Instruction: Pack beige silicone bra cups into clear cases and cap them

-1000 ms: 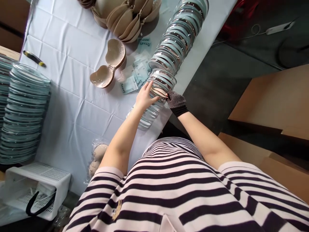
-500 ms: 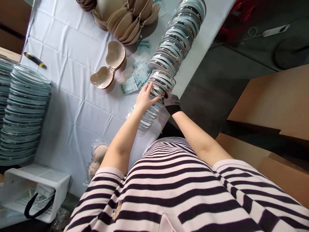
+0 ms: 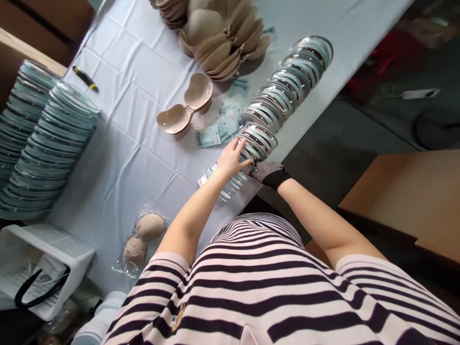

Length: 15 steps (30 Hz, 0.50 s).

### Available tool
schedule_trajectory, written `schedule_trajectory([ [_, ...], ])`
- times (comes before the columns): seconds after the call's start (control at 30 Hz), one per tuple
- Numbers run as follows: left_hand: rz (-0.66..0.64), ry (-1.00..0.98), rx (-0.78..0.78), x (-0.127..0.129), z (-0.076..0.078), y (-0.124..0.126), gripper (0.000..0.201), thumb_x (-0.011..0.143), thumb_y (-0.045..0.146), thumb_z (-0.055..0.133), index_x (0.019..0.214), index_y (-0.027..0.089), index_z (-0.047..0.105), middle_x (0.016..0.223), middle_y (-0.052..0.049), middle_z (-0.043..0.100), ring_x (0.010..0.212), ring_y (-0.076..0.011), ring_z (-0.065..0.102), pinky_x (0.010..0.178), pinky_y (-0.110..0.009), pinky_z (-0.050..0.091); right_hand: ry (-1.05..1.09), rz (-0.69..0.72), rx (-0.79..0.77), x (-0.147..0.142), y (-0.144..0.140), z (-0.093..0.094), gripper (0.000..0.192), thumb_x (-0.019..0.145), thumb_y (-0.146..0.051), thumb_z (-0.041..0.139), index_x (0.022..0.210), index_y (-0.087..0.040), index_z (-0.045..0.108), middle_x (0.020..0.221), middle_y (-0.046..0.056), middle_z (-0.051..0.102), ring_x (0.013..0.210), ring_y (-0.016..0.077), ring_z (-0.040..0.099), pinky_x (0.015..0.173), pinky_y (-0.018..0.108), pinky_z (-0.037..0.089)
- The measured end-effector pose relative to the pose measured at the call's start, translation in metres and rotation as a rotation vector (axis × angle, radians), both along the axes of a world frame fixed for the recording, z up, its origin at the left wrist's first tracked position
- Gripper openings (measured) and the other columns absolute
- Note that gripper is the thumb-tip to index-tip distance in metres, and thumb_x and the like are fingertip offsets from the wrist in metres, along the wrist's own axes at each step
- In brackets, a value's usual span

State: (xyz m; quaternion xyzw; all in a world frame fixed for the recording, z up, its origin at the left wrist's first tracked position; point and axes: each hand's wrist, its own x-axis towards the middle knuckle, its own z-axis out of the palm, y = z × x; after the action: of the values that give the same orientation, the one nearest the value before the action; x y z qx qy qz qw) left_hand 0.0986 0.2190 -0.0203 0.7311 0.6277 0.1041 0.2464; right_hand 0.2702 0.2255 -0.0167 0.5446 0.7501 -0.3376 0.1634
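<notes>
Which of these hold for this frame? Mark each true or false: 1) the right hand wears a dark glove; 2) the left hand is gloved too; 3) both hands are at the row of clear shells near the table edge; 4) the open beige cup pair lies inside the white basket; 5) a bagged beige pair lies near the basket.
1) True: the right hand wears a dark mesh glove.
2) False: the left hand is bare.
3) True: both touch the clear shells at the table edge.
4) False: the open cup pair lies on the cloth, far from the white basket.
5) True: the bagged pair lies beside it.
</notes>
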Motion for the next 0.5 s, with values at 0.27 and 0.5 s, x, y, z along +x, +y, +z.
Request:
schedule_trajectory([
  [0.27,0.01,-0.06,0.058,0.005,0.003,-0.012,0.077,0.084,0.051,0.068,0.149,0.019,0.042,0.155,-0.02,0.04,0.146,-0.0329,0.036,0.115,-0.048,0.037,0.235,0.043,0.09,0.03,0.061,0.051,0.032,0.094,-0.043,0.05,0.104,-0.024,0.074,0.098,0.006,0.076,0.09,0.0237,0.071,0.078,0.03,0.052],
  [0.5,0.368,0.092,0.185,-0.101,0.018,0.076,0.04,0.094,0.028,0.052,0.134,0.026,0.059,0.151,-0.009,0.05,0.147,-0.028,0.034,0.118,-0.053,0.029,0.479,0.48,0.539,-0.143,0.218,0.052,0.049,0.093,-0.033,0.05,0.138,-0.015,0.055,0.145,0.014,0.054,0.13,0.0314,0.05,0.109,0.045,0.037],
])
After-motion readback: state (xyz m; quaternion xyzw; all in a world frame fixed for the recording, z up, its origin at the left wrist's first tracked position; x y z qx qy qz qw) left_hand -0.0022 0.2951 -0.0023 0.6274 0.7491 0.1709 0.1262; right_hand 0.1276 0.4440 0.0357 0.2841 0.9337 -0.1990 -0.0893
